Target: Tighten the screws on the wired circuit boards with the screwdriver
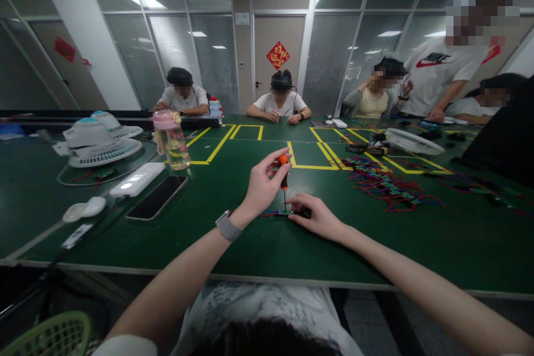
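My left hand (267, 178), with a grey watch band on its wrist, is closed on the handle of a screwdriver (284, 179) with an orange and black grip. The screwdriver stands upright, its shaft pointing down at a small green circuit board (284, 212) on the table. Red and blue wires run from the board's left end. My right hand (314, 214) rests on the table with its fingers curled at the board's right end, steadying it. Beneath those fingers shows a small black part (306, 213), partly hidden.
A pile of wired circuit boards (381, 181) lies to the right. On the left are a phone (157, 197), a white power bank (137, 179), a pink-lidded bottle (172, 142) and white fans (100, 142). Several people sit across the green table (233, 261); another person stands at right.
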